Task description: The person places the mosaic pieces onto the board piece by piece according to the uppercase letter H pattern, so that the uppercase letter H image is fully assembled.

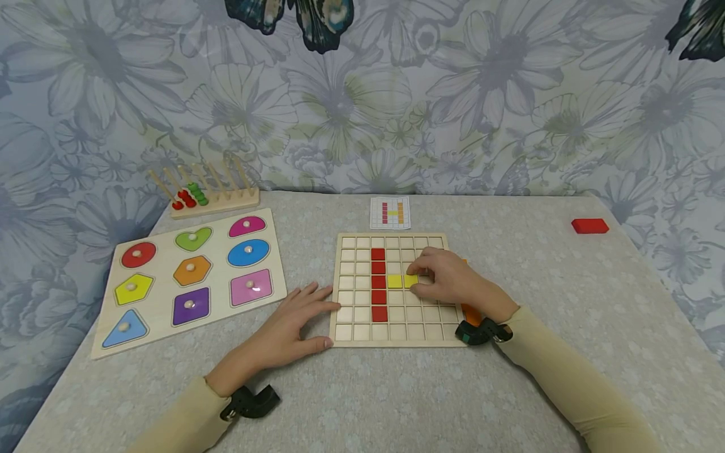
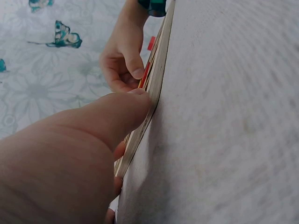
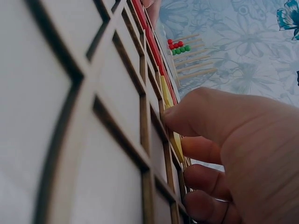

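A wooden grid board (image 1: 396,344) lies on the table in the head view, with a column of several red tiles (image 1: 379,267) in its cells. Beside the column's middle sits one yellow tile (image 1: 394,281). My right hand (image 1: 447,277) pinches a second yellow tile (image 1: 410,281) between thumb and fingers, in the cell right of the first. Up close in the right wrist view, the thumb presses by the yellow edge (image 3: 177,145). At the board's left side, my left hand (image 1: 294,321) rests with spread fingers, fingertips and thumb at the rim.
Orange pieces (image 1: 472,314) lie partly hidden under my right wrist. A printed pattern card (image 1: 389,212) is behind the board. Far right lies a red piece (image 1: 590,226). A shape puzzle board (image 1: 164,302) and a peg rack with beads (image 1: 226,202) stand at left.
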{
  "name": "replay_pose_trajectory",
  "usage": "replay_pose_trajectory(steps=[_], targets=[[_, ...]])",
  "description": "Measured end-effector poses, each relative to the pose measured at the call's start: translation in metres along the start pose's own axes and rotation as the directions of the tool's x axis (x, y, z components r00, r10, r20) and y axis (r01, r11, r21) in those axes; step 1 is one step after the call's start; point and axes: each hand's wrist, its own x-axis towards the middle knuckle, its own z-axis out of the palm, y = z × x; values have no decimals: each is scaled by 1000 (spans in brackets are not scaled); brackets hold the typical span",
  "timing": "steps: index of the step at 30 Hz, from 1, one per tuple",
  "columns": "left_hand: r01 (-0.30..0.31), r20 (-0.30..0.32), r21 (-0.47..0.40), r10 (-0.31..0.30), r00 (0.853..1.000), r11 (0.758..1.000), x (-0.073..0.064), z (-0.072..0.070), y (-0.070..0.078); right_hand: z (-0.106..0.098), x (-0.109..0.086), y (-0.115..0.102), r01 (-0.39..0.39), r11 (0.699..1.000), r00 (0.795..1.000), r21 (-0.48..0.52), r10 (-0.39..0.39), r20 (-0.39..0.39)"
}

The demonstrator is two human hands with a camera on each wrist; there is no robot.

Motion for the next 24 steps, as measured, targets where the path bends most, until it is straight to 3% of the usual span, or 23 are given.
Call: replay_pose_trajectory(steps=[10,24], targets=[[14,4,-11,-14,1000,1000,-1,-1,1,-7,-5,4,-22,999,1000,30,22,-9],[-3,-10,7,3,1000,1000,-1,0,1,-30,-36,37,-92,996,992,-3,91,-90]])
